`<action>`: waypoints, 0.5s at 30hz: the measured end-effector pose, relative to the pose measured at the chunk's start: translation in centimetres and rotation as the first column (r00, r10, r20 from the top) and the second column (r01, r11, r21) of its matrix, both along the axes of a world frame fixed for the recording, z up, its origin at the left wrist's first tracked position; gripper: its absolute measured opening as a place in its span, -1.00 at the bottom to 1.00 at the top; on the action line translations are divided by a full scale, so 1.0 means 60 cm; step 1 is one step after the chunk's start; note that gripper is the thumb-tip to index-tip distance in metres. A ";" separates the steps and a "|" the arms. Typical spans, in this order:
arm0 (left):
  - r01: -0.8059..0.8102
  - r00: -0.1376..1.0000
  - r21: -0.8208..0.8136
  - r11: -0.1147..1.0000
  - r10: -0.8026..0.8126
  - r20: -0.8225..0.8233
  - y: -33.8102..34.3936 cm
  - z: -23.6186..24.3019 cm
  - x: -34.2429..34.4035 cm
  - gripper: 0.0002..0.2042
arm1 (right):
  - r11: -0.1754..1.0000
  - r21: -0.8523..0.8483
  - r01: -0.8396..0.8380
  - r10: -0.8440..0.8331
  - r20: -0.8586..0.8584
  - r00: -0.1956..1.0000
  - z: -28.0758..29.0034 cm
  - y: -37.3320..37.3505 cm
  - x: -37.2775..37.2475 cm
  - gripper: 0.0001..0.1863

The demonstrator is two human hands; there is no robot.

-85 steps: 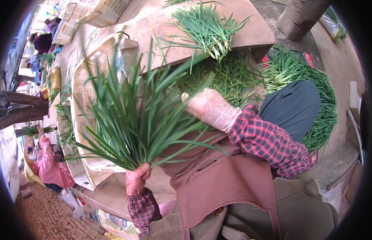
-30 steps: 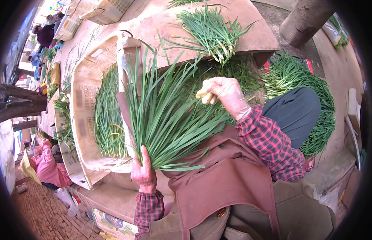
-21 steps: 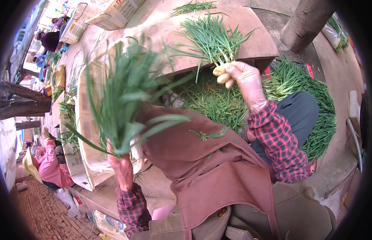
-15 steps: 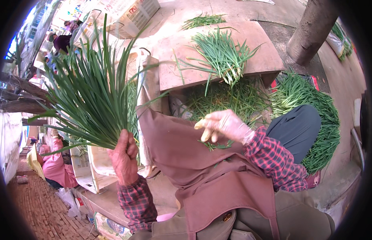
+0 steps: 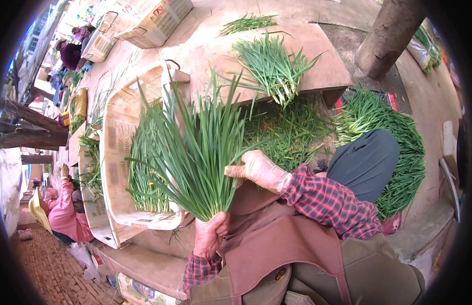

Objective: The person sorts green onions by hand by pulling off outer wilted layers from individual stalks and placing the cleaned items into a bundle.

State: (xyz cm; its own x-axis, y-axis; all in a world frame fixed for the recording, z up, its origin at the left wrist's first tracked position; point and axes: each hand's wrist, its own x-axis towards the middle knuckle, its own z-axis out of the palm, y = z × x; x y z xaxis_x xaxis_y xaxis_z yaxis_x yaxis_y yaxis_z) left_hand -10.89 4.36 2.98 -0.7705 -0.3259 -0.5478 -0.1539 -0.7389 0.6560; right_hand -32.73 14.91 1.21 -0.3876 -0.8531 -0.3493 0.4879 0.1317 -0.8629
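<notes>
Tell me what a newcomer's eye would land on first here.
Most likely the bunch of long green leaves, fanned out above the person's left grip near the middle of the picture. After that, perhaps the pale plastic crate holding more greens, at the bunch's left, and the large green heap beside the dark-trousered knee on the right.

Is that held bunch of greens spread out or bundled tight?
Spread out: the left hand grips the bunch of greens near its base, and it fans wide above.
</notes>
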 end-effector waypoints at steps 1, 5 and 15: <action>-0.031 0.998 0.000 1.000 0.031 0.049 0.000 0.001 0.013 -0.74 | 0.999 0.015 -0.030 0.031 -0.059 0.998 -0.013 0.002 0.008 -0.58; 0.010 0.976 -0.072 0.997 0.006 0.217 -0.012 0.011 0.062 -0.69 | 0.995 -0.100 -0.030 0.044 0.141 0.989 -0.040 0.000 0.047 -0.61; 0.069 0.940 0.002 0.998 -0.066 0.334 -0.044 -0.027 0.165 -0.68 | 0.994 0.014 -0.106 0.103 0.144 0.984 -0.027 0.014 0.023 -0.74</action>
